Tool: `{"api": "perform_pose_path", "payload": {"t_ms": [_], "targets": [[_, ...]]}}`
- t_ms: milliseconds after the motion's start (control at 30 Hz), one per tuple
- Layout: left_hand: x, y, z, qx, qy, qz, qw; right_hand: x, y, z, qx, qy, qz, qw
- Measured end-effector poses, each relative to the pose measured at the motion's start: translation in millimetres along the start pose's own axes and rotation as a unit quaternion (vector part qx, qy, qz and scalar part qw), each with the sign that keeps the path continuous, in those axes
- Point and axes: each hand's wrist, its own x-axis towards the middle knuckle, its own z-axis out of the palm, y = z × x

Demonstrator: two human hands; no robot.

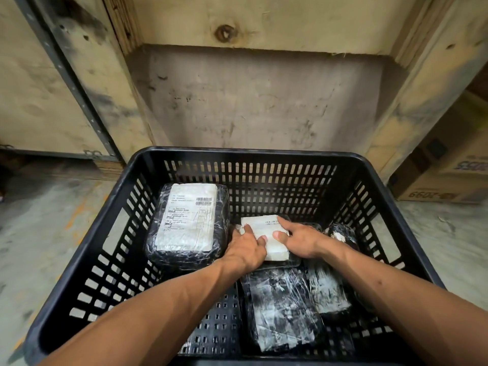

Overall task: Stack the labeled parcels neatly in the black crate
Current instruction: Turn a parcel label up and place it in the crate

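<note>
Both hands down inside the crate, on one parcel. Left hand (247,248) grips the near-left edge of the small labeled parcel (266,235), fingers curled over its white label. Right hand (297,240) rests on the right side, forefinger stretched along the far edge, thumb pressing the label; whether it truly pinches, cannot tell. The parcel lies label-up, mid-crate, on top of other black-wrapped parcels. Just left of it, a large labeled parcel (188,223), label-up near the far-left corner. Nearer the camera a wrapped parcel (280,307) shows no label; two more sit along the right wall. All within the black crate (250,154), which stands on the concrete floor. Judged step: seating and squaring this parcel. Next move likely calls for aligning its edges with its neighbours, then releasing.
</note>
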Motion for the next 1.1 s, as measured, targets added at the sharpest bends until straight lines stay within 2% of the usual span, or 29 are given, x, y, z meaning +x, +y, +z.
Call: {"api": "perform_pose_path", "payload": {"t_ms": [133, 267, 467, 533, 700, 833, 900, 1000, 1100], "targets": [[-14.9, 1.8, 0.9, 0.056, -0.001, 0.011, 0.998, -17.6, -2.4, -5.6, -0.015, -0.020, 0.030, 0.999], [-35.5, -1.8, 0.6, 0.062, 0.023, 0.021, 0.998, -37.8, -3.8, -10.8, -0.015, -0.059, 0.057, 0.996], [-56.4, -11.4, 2.0, 0.172, 0.026, 0.046, 0.984, -51.6, -3.5, -6.4, 0.007, -0.116, 0.061, 0.991], [-57.0, -12.0, 2.0, 0.177, 0.035, 0.065, 0.981, -52.4, -5.5, -5.7, 0.001, -0.122, 0.057, 0.991], [-50.2, -16.3, 0.7, 0.119, 0.049, 0.113, 0.985, -52.6, -5.7, -4.0, -0.014, -0.111, 0.021, 0.994], [-44.0, -22.7, -3.3, -0.075, -0.011, 0.084, 0.994, -61.0, -6.6, -16.9, -0.038, -0.111, -0.028, 0.993], [-43.7, -24.2, -7.5, -0.122, -0.025, 0.074, 0.989, -70.3, -5.3, -25.8, -0.009, -0.132, -0.014, 0.991], [-44.9, -23.1, -2.9, -0.046, -0.028, 0.084, 0.995, -87.2, -3.6, -27.9, 0.076, -0.162, 0.043, 0.983], [-48.7, -17.9, 6.9, 0.077, -0.057, 0.062, 0.993, -92.9, 1.2, -17.7, 0.094, -0.151, 0.080, 0.981]]}}
